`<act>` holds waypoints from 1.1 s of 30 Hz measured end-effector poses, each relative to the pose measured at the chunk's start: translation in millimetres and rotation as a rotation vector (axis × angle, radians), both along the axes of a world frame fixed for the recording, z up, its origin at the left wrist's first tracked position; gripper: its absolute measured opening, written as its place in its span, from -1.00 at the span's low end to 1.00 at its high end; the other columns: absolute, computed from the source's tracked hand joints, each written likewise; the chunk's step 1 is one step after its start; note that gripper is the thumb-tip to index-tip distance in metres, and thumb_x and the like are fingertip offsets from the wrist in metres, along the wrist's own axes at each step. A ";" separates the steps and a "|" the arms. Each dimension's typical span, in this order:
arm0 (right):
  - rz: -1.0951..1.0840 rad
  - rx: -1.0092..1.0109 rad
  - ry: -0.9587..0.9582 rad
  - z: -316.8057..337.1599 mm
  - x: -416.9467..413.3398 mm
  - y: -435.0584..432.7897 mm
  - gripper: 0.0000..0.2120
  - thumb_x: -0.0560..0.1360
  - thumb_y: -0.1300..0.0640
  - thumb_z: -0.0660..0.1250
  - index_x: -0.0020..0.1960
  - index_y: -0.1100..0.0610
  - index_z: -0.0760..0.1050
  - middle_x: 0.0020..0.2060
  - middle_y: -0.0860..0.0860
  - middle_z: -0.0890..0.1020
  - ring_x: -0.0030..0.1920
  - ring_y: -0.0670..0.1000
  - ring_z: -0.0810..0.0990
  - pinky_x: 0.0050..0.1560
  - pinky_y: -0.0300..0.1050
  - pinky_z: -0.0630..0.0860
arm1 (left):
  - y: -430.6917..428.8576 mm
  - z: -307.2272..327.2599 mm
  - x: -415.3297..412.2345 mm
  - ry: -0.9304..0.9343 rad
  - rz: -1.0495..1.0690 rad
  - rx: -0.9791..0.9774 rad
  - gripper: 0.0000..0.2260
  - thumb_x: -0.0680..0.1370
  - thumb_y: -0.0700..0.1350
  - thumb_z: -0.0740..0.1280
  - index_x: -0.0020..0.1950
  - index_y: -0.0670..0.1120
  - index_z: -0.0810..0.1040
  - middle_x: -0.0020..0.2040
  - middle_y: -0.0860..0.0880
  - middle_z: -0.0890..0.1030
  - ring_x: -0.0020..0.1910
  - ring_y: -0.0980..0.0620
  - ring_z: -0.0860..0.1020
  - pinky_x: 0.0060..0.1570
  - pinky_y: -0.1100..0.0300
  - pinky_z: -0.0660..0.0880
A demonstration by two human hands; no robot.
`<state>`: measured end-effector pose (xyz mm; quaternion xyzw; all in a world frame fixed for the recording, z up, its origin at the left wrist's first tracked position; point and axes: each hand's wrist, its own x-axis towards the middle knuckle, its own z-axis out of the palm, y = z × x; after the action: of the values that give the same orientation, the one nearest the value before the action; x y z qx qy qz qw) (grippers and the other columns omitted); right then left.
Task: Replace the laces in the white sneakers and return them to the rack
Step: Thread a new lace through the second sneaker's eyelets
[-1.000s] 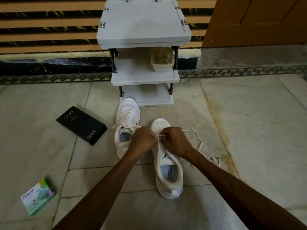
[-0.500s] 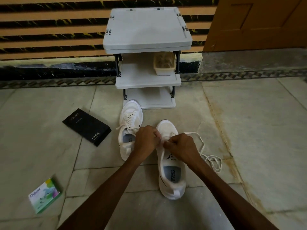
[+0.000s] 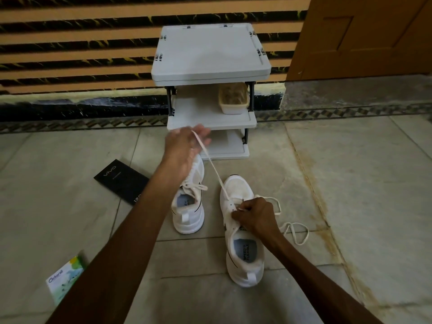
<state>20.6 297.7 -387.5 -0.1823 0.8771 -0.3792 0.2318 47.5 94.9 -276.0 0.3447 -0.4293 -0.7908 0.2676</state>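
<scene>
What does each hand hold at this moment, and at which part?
The left hand pinches the lace at its upper end, taut from the nearer sneaker. The right hand grips that sneaker at its eyelet edge.

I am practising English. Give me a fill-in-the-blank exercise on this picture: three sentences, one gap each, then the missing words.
1. The left hand pulls a ____ taut, up from the near sneaker, which the right hand holds.
2. The beige container stands on the ____ shelf of the rack.
3. The black box lies on the floor to the ____ of the far sneaker.
Missing words: lace; middle; left.
</scene>
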 end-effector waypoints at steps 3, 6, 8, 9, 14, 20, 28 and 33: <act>-0.003 -0.013 0.046 -2.0 3.2 0.5 -0.75 0.31 0.12 0.47 -0.45 0.22 0.55 -0.56 0.05 0.54 -0.52 -0.03 0.51 -0.43 -0.19 0.44 | 31.0 -27.5 7.6 -0.296 -0.418 -0.310 -0.92 0.51 -0.30 0.27 -0.03 -0.17 0.47 -0.19 -0.13 0.57 -0.39 0.04 0.56 -0.40 0.12 0.55; 0.029 -0.019 0.102 -5.6 4.3 1.1 -0.73 0.35 0.09 0.46 -0.44 0.21 0.55 -0.53 0.08 0.57 -0.49 0.01 0.54 -0.36 -0.12 0.49 | 56.6 -59.0 18.7 -0.918 -0.872 -1.145 -0.79 0.55 -0.19 0.25 0.17 -0.05 0.44 0.02 -0.15 0.58 -0.04 -0.14 0.59 -0.05 -0.04 0.53; 0.044 -0.035 0.091 -7.0 2.5 0.7 -0.74 0.36 0.11 0.47 -0.44 0.19 0.56 -0.53 0.06 0.57 -0.48 -0.01 0.55 -0.35 -0.15 0.50 | 76.2 -70.4 25.6 -1.021 -0.924 -1.369 -0.73 0.61 -0.13 0.23 0.31 -0.10 0.37 0.16 -0.20 0.54 0.11 -0.20 0.55 0.03 0.00 0.46; 0.048 -0.046 0.089 -7.3 1.3 0.6 -0.73 0.37 0.12 0.47 -0.46 0.16 0.53 -0.56 0.02 0.54 -0.51 -0.05 0.51 -0.38 -0.21 0.47 | 83.4 -74.3 27.7 -1.016 -0.880 -1.407 -0.73 0.61 -0.13 0.23 0.30 -0.12 0.38 0.17 -0.21 0.54 0.12 -0.20 0.55 0.02 0.02 0.45; 0.095 -0.057 0.118 -7.9 -1.1 2.7 -0.59 0.36 0.14 0.46 -0.56 0.03 0.34 -0.63 -0.10 0.37 -0.59 -0.15 0.35 -0.46 -0.34 0.30 | 68.1 -78.4 21.2 -0.881 -0.791 -1.060 -0.82 0.49 -0.30 0.29 -0.21 -0.03 0.48 -0.05 -0.14 0.62 -0.10 -0.12 0.60 -0.18 0.18 0.42; 0.091 -0.042 0.149 -12.0 -3.2 2.1 -0.53 0.34 0.16 0.45 -0.60 0.05 0.25 -0.65 -0.08 0.33 -0.59 -0.13 0.36 -0.45 -0.29 0.28 | 42.9 -14.4 17.9 -0.318 -0.696 -0.234 -0.68 0.50 -0.46 0.06 -0.22 -0.08 0.43 -0.38 0.01 0.47 -0.56 0.17 0.34 -0.57 0.38 0.14; 0.084 -0.060 0.136 -14.9 -3.0 2.6 -0.66 0.35 0.14 0.46 -0.53 0.16 0.42 -0.60 -0.01 0.43 -0.58 -0.12 0.37 -0.45 -0.27 0.33 | 66.6 -57.0 15.6 -0.899 -0.852 -1.218 -0.73 0.56 -0.15 0.34 0.26 -0.08 0.50 0.17 -0.15 0.57 0.12 -0.11 0.55 0.05 0.11 0.44; 0.079 -0.047 0.128 -14.9 -2.0 1.4 -0.70 0.36 0.12 0.47 -0.45 0.26 0.51 -0.55 0.10 0.53 -0.51 -0.04 0.46 -0.40 -0.15 0.41 | 85.3 -88.9 28.0 -1.019 -0.798 -1.557 -0.79 0.60 -0.17 0.24 0.22 -0.17 0.45 0.17 -0.19 0.56 0.14 -0.16 0.56 0.04 0.07 0.47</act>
<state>18.5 299.2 -402.5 -0.2460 0.8731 -0.3777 0.1857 75.5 180.2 -364.8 0.2022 -0.9726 -0.0815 -0.0812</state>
